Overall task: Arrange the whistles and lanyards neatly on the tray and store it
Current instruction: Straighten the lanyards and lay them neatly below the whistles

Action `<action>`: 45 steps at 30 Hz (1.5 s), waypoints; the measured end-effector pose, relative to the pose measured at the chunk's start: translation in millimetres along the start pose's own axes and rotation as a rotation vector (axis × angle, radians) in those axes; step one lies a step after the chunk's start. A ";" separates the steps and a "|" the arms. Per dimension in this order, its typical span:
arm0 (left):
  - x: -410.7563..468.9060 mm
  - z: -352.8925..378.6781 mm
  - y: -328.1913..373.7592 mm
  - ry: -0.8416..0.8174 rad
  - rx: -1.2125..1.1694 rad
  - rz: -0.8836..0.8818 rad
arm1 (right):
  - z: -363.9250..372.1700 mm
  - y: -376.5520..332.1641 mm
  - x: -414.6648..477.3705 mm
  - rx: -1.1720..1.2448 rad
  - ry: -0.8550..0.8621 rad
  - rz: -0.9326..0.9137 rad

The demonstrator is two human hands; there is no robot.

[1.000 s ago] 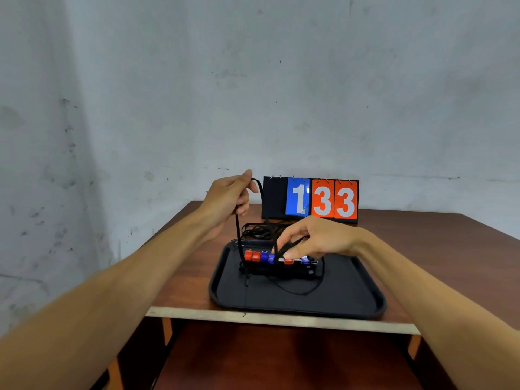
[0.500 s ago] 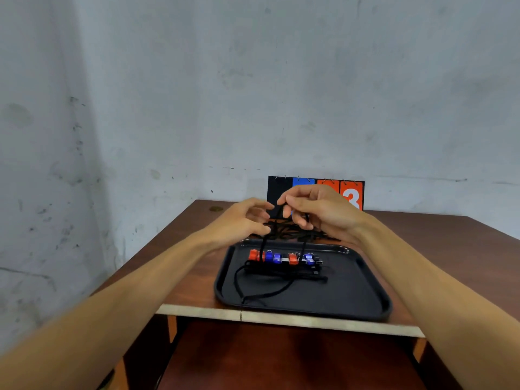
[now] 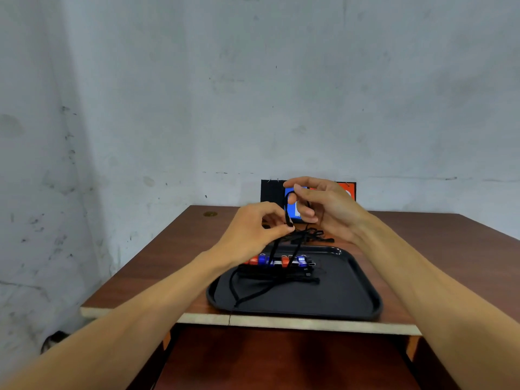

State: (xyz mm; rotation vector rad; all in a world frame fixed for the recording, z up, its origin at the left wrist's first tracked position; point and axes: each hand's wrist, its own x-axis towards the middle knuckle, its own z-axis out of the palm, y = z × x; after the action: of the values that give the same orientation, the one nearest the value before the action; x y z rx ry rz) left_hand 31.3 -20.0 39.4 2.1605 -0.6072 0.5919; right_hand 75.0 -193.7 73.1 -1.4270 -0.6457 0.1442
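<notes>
A black tray (image 3: 351, 302) lies near the table's front edge. Along its far side sits a row of several red and blue whistles (image 3: 281, 260) with folded black lanyards in front of them. One loose black lanyard (image 3: 247, 294) trails across the tray floor and rises to my hands. My left hand (image 3: 253, 232) pinches this cord above the whistles. My right hand (image 3: 323, 206) is raised just beyond it, fingers curled round a loop of the same cord. A tangle of more black lanyards (image 3: 309, 236) lies on the table behind the tray.
A flip scoreboard (image 3: 271, 191) with blue and orange cards stands at the back of the brown table (image 3: 174, 249), mostly hidden by my right hand. The grey wall is close on the left and behind. A lower wooden surface (image 3: 281, 358) shows under the table's front edge.
Both hands rose from the tray and came together above the whistles. My right hand left the whistle row and took up a loop of the cord that my left hand holds.
</notes>
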 end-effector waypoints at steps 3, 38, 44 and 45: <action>3.8 2.8 2.5 0.047 -0.030 -0.011 | -11.9 3.1 -1.5 -0.036 0.043 0.007; 60.9 -35.4 -31.4 0.423 -0.700 -0.372 | 1.4 68.3 10.8 -0.033 -0.079 0.242; 59.6 -34.9 -60.0 0.678 -0.375 -0.465 | -13.9 90.3 5.1 -0.229 -0.069 0.302; 58.5 -37.3 -63.5 0.695 -0.323 -0.480 | -17.5 92.9 3.0 -0.260 -0.071 0.319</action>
State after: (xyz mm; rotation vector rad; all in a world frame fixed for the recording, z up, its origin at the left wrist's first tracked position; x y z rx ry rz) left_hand 106.7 32.5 59.2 1.5651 0.1827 0.8416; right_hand 112.3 -192.1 -13.8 -1.7778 -0.5023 0.3741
